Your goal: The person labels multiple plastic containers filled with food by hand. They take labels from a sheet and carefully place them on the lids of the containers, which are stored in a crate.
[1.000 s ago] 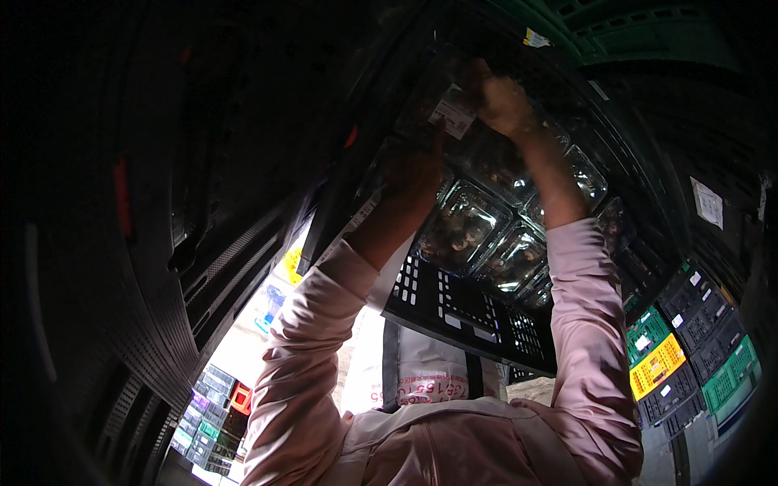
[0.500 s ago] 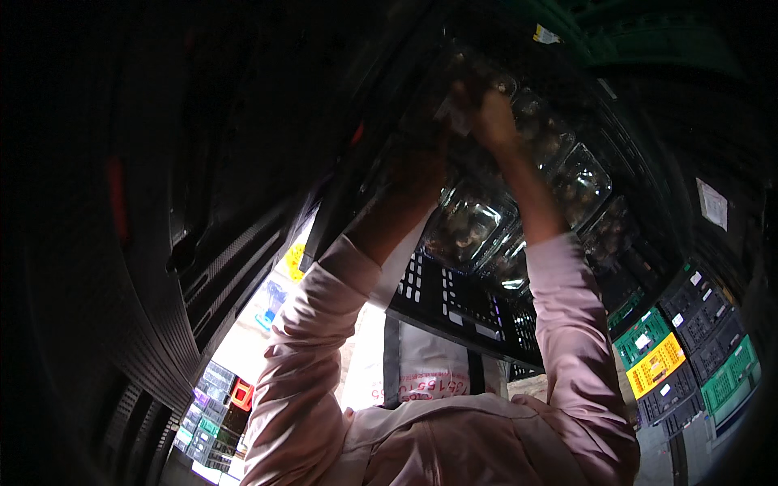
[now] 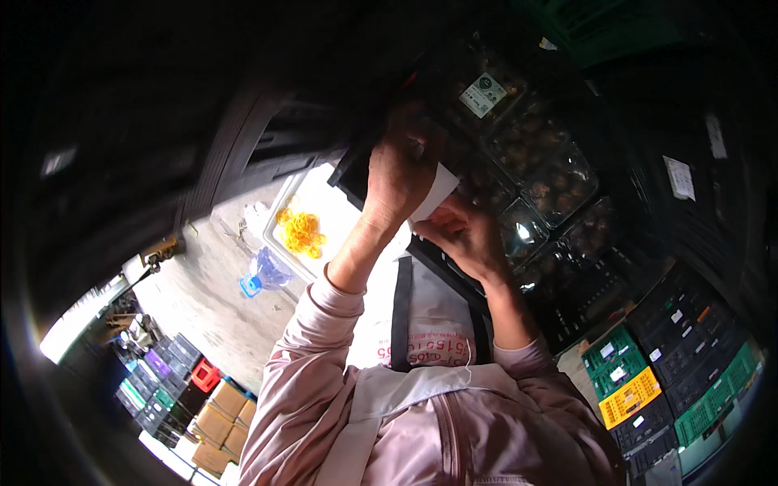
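A white sheet of paper [image 3: 438, 191] is between my hands, over the near left edge of a black plastic crate [image 3: 596, 296]. My left hand [image 3: 399, 176] is closed on its upper left part, fingertips in shadow. My right hand [image 3: 466, 236] has its thumb and fingers pinched at the lower edge. In the crate lie several clear plastic packs [image 3: 557, 188] of small brown roundish pieces, too dark to name. On the far pack sits a white printed label [image 3: 484, 95].
Left of the crate, a white tray [image 3: 285, 188] bears a heap of yellow rubber bands [image 3: 301, 233]. A clear bottle with a blue cap [image 3: 253, 283] lies on the floor beside it. Stacked crates, one yellow [image 3: 630, 398], stand at the right. Cardboard boxes [image 3: 220, 421] are at the lower left.
Both hands have drawn back toward me from the far pack, where a label now shows. The white sheet is now visible between them. My view has shifted, bringing the rubber bands fully into sight.
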The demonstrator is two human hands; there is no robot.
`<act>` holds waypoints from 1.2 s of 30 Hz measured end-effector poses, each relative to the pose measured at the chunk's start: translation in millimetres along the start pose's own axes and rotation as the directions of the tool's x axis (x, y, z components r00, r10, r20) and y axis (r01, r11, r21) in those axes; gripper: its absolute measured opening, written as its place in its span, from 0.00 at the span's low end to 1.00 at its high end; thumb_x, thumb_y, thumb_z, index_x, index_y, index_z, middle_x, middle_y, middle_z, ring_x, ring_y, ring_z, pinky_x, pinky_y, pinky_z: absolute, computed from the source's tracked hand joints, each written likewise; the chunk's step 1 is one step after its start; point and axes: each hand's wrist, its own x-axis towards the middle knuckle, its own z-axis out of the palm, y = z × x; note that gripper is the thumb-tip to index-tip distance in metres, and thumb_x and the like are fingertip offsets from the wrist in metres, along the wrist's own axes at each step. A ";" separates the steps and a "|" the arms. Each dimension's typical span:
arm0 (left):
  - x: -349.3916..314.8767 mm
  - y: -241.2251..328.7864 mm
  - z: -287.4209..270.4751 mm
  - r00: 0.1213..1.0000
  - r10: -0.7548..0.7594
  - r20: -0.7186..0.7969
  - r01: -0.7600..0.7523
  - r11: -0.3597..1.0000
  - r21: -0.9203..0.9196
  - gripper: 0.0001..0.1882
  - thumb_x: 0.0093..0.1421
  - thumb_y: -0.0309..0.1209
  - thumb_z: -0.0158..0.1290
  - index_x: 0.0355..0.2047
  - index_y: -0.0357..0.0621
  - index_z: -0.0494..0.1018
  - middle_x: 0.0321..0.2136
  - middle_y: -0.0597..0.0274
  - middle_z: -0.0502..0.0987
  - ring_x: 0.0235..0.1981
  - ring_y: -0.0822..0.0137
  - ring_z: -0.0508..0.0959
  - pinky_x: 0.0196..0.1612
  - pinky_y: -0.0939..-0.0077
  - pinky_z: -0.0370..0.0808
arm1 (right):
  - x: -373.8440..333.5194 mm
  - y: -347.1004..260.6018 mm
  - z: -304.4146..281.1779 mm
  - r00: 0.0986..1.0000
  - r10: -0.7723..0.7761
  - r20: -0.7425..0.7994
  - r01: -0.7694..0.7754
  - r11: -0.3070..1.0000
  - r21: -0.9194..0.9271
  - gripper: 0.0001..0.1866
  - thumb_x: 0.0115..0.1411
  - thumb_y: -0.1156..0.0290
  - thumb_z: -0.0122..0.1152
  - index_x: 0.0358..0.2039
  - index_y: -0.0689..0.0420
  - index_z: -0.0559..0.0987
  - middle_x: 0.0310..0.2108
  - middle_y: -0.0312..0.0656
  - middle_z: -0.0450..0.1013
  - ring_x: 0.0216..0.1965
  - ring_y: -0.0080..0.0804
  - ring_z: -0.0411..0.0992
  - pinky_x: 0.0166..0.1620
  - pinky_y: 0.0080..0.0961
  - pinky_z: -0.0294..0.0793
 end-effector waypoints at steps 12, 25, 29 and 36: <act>-163.4 10.8 -73.3 0.933 -0.227 0.280 0.327 0.859 -0.394 0.12 0.49 0.26 0.56 0.33 0.34 0.72 0.26 0.64 0.76 0.27 0.80 0.71 0.30 0.87 0.70 | -35.0 -21.5 21.6 0.983 0.100 0.153 -0.163 0.864 0.477 0.12 0.53 0.63 0.55 0.26 0.61 0.77 0.21 0.33 0.73 0.21 0.16 0.67 0.25 0.13 0.66; -202.8 -43.2 -19.8 0.873 -0.256 0.415 0.360 0.912 -0.194 0.13 0.53 0.31 0.52 0.35 0.34 0.68 0.24 0.62 0.73 0.26 0.78 0.68 0.29 0.80 0.67 | -88.6 47.6 6.0 0.972 -0.195 -0.131 0.168 0.966 -0.194 0.13 0.55 0.62 0.53 0.30 0.61 0.74 0.22 0.39 0.70 0.19 0.20 0.66 0.22 0.15 0.65; -188.4 -39.9 7.3 0.871 -0.110 0.478 0.269 0.922 -0.278 0.12 0.54 0.29 0.51 0.35 0.33 0.68 0.25 0.62 0.74 0.26 0.78 0.68 0.30 0.80 0.67 | -98.1 32.1 -14.2 0.903 -0.429 0.017 0.380 0.780 -0.497 0.11 0.51 0.69 0.56 0.35 0.59 0.74 0.34 0.41 0.69 0.37 0.36 0.66 0.40 0.26 0.65; -141.3 -3.0 9.4 0.746 -0.044 0.664 0.402 0.825 -0.397 0.12 0.52 0.27 0.50 0.38 0.34 0.69 0.27 0.58 0.74 0.29 0.73 0.72 0.33 0.77 0.69 | -91.3 42.7 -33.0 0.915 -0.348 -0.202 0.245 0.879 -0.408 0.11 0.45 0.72 0.61 0.31 0.59 0.75 0.31 0.39 0.70 0.35 0.34 0.68 0.38 0.24 0.67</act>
